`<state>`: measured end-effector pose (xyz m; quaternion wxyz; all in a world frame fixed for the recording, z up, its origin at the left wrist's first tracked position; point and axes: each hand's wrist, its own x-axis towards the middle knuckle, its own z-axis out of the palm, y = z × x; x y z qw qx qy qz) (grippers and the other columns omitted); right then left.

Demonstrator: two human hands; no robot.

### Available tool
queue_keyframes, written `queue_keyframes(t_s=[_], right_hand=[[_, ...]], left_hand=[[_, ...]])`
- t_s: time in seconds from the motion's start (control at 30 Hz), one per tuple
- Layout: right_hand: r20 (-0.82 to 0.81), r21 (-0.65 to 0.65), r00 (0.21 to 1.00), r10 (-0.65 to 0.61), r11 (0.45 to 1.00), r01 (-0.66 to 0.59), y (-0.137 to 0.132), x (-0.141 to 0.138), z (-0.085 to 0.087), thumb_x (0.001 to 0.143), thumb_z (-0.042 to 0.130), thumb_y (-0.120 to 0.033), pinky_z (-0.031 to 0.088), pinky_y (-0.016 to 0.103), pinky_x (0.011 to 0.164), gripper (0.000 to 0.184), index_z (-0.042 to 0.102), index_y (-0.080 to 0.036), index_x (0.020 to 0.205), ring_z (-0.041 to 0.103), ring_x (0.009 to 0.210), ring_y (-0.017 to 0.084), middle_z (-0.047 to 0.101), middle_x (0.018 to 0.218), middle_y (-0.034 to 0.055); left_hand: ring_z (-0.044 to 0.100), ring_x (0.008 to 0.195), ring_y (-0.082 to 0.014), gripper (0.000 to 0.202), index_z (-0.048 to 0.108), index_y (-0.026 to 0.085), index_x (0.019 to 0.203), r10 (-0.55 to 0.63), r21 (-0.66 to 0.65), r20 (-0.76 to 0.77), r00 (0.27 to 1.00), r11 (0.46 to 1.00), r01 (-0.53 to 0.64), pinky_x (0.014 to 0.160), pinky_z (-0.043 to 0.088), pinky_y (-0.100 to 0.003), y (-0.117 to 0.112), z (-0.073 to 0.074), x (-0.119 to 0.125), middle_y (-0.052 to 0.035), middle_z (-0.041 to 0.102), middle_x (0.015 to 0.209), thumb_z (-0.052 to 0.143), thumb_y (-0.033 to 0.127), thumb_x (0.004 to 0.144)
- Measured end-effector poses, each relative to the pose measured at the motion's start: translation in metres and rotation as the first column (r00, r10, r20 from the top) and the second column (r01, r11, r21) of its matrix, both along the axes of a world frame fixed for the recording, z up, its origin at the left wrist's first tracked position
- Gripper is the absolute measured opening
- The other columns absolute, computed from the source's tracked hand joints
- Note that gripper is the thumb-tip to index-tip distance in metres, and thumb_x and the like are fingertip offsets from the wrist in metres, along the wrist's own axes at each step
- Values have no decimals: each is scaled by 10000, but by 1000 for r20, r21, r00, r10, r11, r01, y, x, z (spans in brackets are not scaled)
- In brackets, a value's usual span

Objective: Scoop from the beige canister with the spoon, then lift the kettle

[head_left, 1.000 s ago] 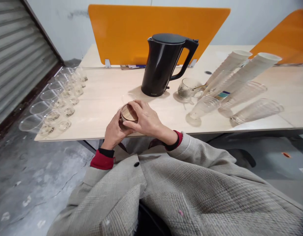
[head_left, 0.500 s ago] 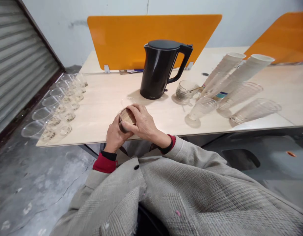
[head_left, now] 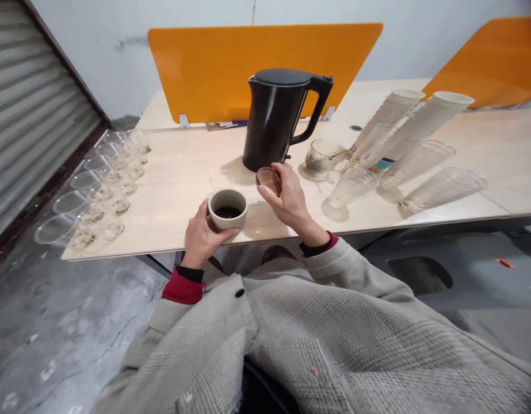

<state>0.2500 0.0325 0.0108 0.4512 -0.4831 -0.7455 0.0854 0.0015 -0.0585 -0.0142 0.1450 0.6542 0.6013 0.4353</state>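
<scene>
The left hand [head_left: 200, 238] curls around an upright ceramic cup [head_left: 227, 210] on the worktop [head_left: 170, 172], its mouth up and dark contents inside. The right hand [head_left: 289, 198] pinches a tilted round lid [head_left: 268, 180] near the black kettle [head_left: 271, 121]; the lid's material is hard to make out.

The left hand [head_left: 199, 241] curls low, fingers wrapped forward; the right hand [head_left: 289, 198] sits higher, thumb and fingertips pinching.
</scene>
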Motion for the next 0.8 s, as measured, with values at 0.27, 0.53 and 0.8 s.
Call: queue_keyframes(t_s=[0.27, 0.53, 0.8], right_hand=[[252, -183, 968, -7, 982, 55, 7, 35, -44, 893, 720, -505, 486, 658, 1165, 680, 623, -178, 1480, 589, 1327, 441, 647, 1452, 243], [224, -148, 973, -51, 985, 86, 5, 52, -33, 920, 728, -562, 411, 716, 1213, 719, 608, -177, 1515, 522, 1489, 478, 560, 1613, 271], [-151, -120, 903, -401, 914, 386, 16, 92, 5, 1039, 515, -534, 644, 484, 838, 496, 585, -210, 1409, 773, 841, 274, 789, 1054, 126]], left_hand=[[735, 1311, -356, 1005, 523, 280, 1527, 5, 1, -34, 999, 1000, -5, 1083, 604, -460, 0, 0, -1, -104, 727, 1481, 985, 563, 680], [731, 1315, -373, 1025, 522, 270, 1533, 19, -9, -51, 999, 1000, -19, 1069, 606, -469, 0, -2, -2, -120, 725, 1485, 981, 593, 676], [746, 1284, -382, 991, 539, 295, 1524, 48, 28, -45, 998, 999, -47, 1069, 605, -495, 3, -7, -5, -107, 759, 1432, 963, 608, 685]])
